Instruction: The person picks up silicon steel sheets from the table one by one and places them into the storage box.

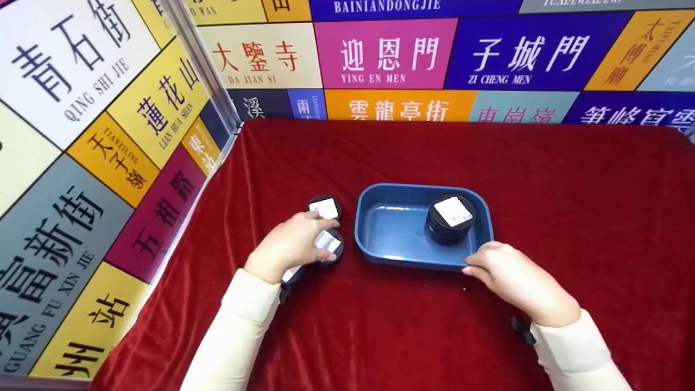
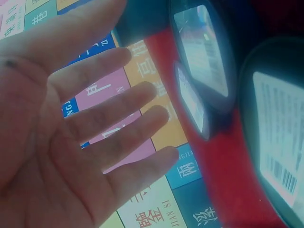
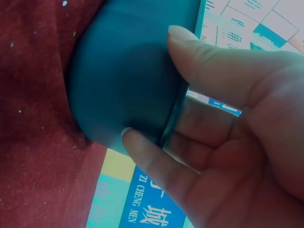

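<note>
My left hand (image 1: 288, 244) hovers over a group of round black containers with white labels, fingers extended and apart in the left wrist view. Thumb and index finger overlap the middle container (image 1: 329, 240) in the head view; a farther one (image 1: 324, 206) lies beyond the fingers. A nearer one (image 1: 290, 274) is partly hidden under the wrist. My right hand (image 1: 513, 279) grips the near right corner of a blue rectangular tub (image 1: 393, 233). In the right wrist view its thumb and fingers pinch the tub's wall (image 3: 128, 80). Inside the tub's right half stands another black container (image 1: 453, 214), label up.
A wrinkled dark red cloth (image 1: 380, 336) covers the table. Colourful panels with Chinese place names (image 1: 385, 54) stand behind it, and more panels (image 1: 87, 152) rise along the left side. The tub stands just right of the loose containers.
</note>
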Demonstrator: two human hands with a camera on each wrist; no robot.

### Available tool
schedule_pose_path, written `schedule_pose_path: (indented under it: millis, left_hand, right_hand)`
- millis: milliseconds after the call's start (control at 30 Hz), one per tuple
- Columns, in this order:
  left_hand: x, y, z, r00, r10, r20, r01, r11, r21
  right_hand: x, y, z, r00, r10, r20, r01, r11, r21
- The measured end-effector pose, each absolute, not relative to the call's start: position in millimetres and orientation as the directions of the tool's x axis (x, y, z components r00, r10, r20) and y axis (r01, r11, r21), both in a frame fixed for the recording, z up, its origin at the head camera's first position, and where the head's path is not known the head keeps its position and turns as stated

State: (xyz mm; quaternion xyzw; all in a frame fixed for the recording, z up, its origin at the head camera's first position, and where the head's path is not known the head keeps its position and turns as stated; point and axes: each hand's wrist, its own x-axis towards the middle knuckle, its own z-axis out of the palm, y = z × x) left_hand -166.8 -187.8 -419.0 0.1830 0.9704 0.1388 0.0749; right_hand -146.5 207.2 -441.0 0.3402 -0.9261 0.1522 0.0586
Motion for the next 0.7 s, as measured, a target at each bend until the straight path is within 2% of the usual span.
schedule_pose_path:
  millis: [700]
  left_hand:
    - [-166,-184,-435,-0.905,0.402,-0.137,0.348,0.887,0.303]
  right_hand:
    - [-147,207,-443,-0.759,-0.612,0.223,-0.652,0.719,-0.241]
